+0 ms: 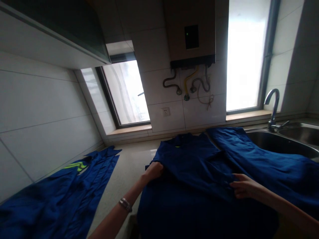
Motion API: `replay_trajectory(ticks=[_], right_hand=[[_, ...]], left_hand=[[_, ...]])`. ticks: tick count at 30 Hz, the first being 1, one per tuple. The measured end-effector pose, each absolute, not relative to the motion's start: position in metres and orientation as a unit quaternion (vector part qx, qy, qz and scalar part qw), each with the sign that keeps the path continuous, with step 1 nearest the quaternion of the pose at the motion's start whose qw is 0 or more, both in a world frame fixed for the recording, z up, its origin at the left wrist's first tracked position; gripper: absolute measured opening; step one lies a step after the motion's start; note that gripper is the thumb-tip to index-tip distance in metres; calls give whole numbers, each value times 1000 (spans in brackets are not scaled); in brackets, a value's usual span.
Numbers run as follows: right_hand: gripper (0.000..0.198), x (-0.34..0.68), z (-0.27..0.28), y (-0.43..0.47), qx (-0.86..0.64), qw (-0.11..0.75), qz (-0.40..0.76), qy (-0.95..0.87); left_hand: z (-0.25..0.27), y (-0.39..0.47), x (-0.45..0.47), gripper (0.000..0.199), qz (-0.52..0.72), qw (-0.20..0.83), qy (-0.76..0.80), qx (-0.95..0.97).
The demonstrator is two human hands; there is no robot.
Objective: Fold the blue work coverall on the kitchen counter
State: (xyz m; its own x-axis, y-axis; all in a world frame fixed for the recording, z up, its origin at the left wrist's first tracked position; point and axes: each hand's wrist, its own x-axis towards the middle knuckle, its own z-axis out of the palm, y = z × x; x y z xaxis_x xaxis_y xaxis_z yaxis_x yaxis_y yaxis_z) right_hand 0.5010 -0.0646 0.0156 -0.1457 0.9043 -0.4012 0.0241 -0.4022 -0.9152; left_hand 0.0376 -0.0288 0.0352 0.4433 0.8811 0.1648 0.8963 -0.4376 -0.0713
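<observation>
A blue jacket (191, 162) lies in the middle of the tabletop (127, 172), its collar end towards the tiled wall and its lower part hanging in shadow over the near edge. The left hand (154, 170) is closed in a fist on the jacket's left side, pinching the cloth; a bracelet (125, 204) circles that wrist. The right hand (245, 186) is on the opposite side, thumb held a little apart from the curled fingers, with the fingertips touching the cloth; whether they grip it I cannot tell. Just to the right, a second blue garment (269, 152) stretches along the tabletop beside the sink (281, 142), where a curved tap (274, 103) stands upright. Well apart on the left, against the side wall, lies another blue garment with yellow-green stripes (82, 165). On the back wall, a water heater (191, 33) hangs between two windows, with bent pipes (171, 84) beneath it and a socket (165, 112) lower down.
</observation>
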Motion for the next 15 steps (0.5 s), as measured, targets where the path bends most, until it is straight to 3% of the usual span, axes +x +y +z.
replay_trajectory(ticks=[5,9,15], right_hand=[[69,502,13,-60,-550,326,621,-454],[65,497,13,-49,-536,306,588,-523],[56,492,-4,-14,-566,290,477,-607]], left_hand=[[31,-44,-2,21,-113,147,-630,-754],[25,-26,-21,31,-151,78,-722,-671],[24,-1,-18,11,-148,25,-710,-688]])
